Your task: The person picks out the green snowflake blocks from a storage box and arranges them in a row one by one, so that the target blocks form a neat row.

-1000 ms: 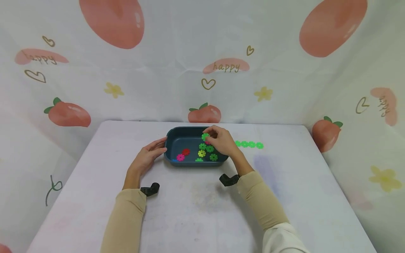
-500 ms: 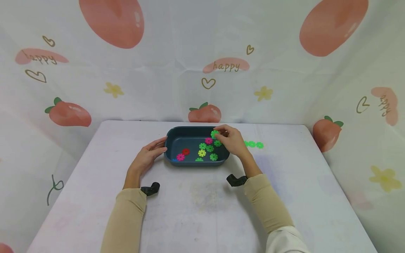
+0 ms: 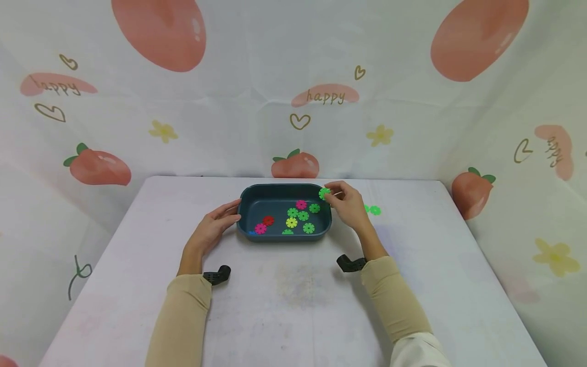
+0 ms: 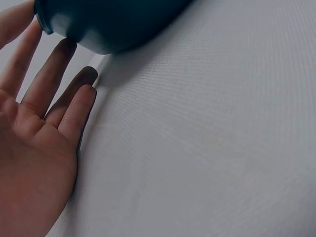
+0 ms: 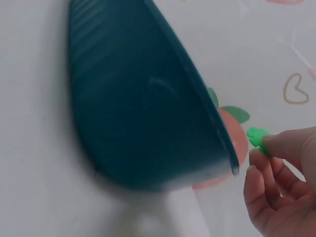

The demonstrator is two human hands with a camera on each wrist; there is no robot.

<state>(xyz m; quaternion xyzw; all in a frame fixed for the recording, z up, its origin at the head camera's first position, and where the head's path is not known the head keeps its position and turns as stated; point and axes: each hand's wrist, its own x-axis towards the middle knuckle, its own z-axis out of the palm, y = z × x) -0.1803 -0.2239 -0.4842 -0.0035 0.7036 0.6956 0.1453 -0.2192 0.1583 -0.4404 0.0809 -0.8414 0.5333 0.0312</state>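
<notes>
The right hand point(image 3: 349, 206) has moved from above the tray point(image 3: 284, 238) to its right rim, the grip pinching a green piece point(image 3: 324, 193), which is now apart from the pieces inside point(image 3: 303, 216). The left hand point(image 3: 211, 230), fingers extended, touches the left end.

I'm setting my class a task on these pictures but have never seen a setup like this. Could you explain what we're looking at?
There is no machine here: a person works with bare hands. The wide picture comes from a camera on the head; the two close ones come from cameras on the left and right wrists. On the white table stands a dark blue tub with small notched discs in pink, red, yellow, green and blue. The left hand touches the tub's end. The right hand pinches a green disc by the tub's other end, and more green ones lie beyond it.
</notes>
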